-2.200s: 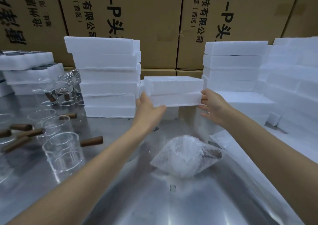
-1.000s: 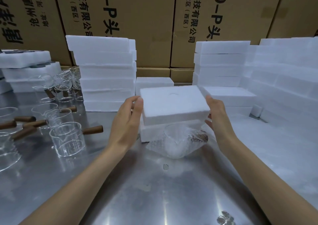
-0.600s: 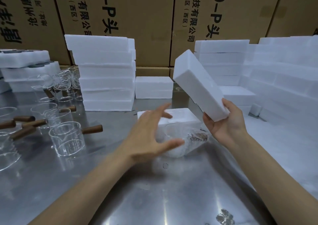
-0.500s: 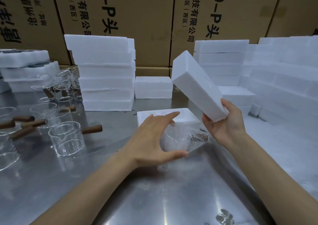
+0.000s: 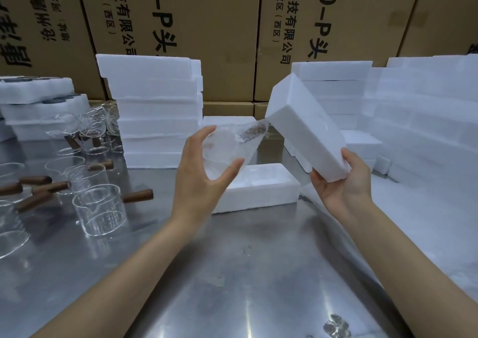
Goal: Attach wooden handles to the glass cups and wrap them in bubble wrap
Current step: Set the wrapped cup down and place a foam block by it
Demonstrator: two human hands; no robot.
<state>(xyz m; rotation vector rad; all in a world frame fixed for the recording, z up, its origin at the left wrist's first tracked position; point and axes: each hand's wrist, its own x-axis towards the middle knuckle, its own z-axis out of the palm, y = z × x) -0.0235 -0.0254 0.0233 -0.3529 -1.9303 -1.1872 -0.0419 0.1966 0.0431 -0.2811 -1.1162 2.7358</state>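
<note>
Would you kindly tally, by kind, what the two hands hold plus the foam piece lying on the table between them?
Wrapped cup: 1, in the left hand
Foam pieces: 2, the lid in the right hand, the base on the table
Total: 3

Foam stacks [image 5: 155,110] wall rear; cups [image 5: 101,208] crowd left

wrapped cup: clear glass cup with brown wooden handle in bubble wrap [image 5: 232,144]; held aloft above the tabletop [image 5: 232,273]
unwrapped cups: clear glass cups with wooden handles [image 5: 101,208]; upright, at left
</note>
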